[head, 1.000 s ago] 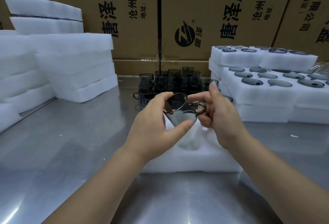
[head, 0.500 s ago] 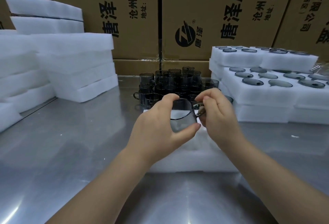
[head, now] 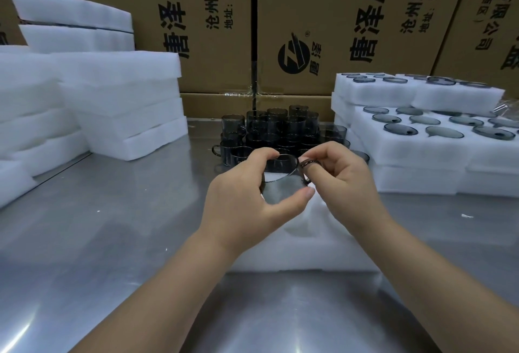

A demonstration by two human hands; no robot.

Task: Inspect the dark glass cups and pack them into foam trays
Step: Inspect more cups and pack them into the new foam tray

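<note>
A dark glass cup [head: 282, 181] hangs upright above a white foam tray [head: 306, 243] that lies on the steel table. My left hand [head: 247, 201] grips the cup's body between thumb and fingers. My right hand [head: 339, 181] pinches the cup's handle at its right side. Behind both hands stands a cluster of several dark glass cups [head: 276, 133], stacked two high. Much of the foam tray's top is hidden by my hands and forearms.
Filled foam trays [head: 438, 139] with dark cups sunk in them are stacked at the right. Plain foam trays [head: 118, 105] are piled at the left. Cardboard boxes [head: 323, 24] form a wall at the back. The steel table [head: 112, 240] lies bare at front left.
The cup has turned from tilted to upright between my hands. Both hands have shifted slightly, still holding it above the foam tray.
</note>
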